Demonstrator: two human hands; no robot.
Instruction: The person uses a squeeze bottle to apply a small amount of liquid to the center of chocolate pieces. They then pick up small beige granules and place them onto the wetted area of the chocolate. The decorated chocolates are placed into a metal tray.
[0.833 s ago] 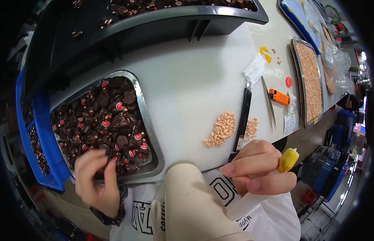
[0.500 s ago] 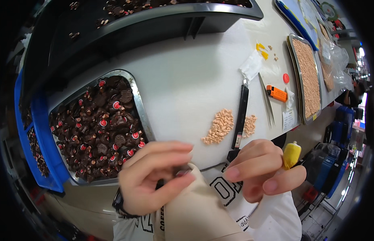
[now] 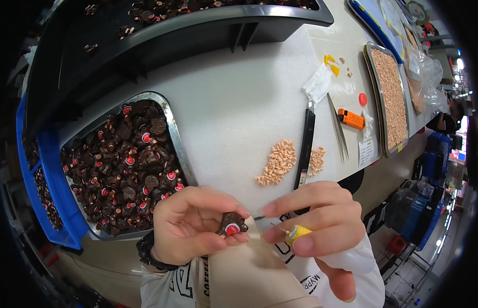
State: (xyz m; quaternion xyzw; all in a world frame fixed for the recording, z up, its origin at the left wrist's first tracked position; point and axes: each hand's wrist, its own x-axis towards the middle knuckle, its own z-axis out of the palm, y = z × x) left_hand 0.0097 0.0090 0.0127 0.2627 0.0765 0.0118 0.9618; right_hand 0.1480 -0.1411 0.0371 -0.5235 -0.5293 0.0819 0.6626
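Note:
My left hand (image 3: 190,226) pinches a small dark-brown piece (image 3: 232,224) between thumb and fingertips; a round red-and-white spot on the piece faces up. Close to its right, my right hand (image 3: 321,226) is closed around a small dispenser with a yellow end (image 3: 299,233). A thin tip sticks out of that end toward the brown piece, with a gap between them. The rest of the dispenser is hidden in the hand. Left of my hands, a metal tray (image 3: 172,110) holds many similar brown pieces, some with red-and-white spots.
Beyond my hands lie a pile of small beige bits (image 3: 277,163), a black cutter knife (image 3: 306,141), tweezers (image 3: 337,126) and an orange box (image 3: 351,118). A tray of beige bits (image 3: 388,92) stands at right, a black bin (image 3: 198,28) at the back, a blue crate (image 3: 56,190) at left.
My right hand has turned, and the dispenser's yellow end has swung left toward my left hand. The brown piece now shows clearly in my left fingertips, its red spot up.

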